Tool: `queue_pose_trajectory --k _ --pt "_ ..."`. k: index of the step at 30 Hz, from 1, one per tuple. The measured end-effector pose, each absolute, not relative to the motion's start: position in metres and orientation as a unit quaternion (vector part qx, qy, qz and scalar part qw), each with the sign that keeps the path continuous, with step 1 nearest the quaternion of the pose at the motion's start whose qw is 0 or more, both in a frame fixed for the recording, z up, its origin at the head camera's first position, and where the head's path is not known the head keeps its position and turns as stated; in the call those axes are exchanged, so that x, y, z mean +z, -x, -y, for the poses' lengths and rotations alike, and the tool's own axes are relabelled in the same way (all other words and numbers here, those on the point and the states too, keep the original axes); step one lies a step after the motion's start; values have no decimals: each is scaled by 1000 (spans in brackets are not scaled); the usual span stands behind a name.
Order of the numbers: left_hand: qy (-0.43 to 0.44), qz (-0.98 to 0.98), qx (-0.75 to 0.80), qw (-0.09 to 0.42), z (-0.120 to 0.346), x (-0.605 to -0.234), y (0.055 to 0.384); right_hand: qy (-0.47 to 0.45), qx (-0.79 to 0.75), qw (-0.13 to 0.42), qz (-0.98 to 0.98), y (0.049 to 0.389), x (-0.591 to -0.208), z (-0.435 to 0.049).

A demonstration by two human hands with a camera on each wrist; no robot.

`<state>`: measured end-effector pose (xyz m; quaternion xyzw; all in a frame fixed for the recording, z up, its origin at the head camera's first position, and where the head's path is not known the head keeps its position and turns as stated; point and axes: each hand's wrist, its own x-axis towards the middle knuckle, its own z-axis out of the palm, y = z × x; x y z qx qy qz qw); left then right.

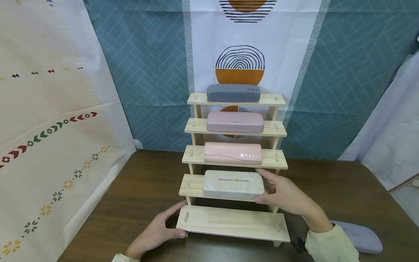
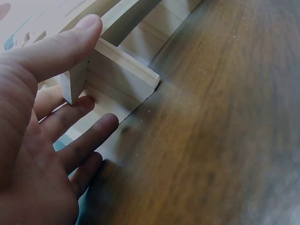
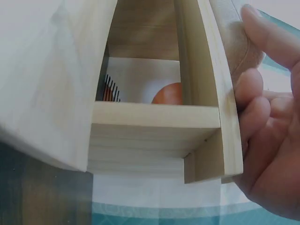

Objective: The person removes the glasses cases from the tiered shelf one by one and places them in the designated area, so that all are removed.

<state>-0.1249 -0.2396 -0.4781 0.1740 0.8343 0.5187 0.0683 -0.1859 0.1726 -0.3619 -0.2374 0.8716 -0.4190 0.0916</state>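
Right hand (image 1: 288, 194) pinches the pale case (image 1: 234, 183) by its right end, seemingly settling it on the second-nearest shelf (image 1: 192, 185); left hand (image 1: 158, 230) grips the stand's (image 1: 229, 221) near-left end. Next probably calls for releasing, then fetching the lilac case (image 1: 360, 237), far right.

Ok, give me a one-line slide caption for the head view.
Right hand gripping a pale case, left hand at the bottom shelf of a five-tier wooden stand, three cases above.

Shared stand (image 1: 229, 221) — wrist views closer
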Motion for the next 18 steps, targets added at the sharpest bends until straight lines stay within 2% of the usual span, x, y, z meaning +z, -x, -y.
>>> queue_pose_trajectory --k 7,18 --pt "-189 -833 518 58 240 -479 125 204 -363 70 -906 185 -361 -165" --pt "-168 -836 516 76 238 -478 123 244 -513 74 -820 171 -365 -177"
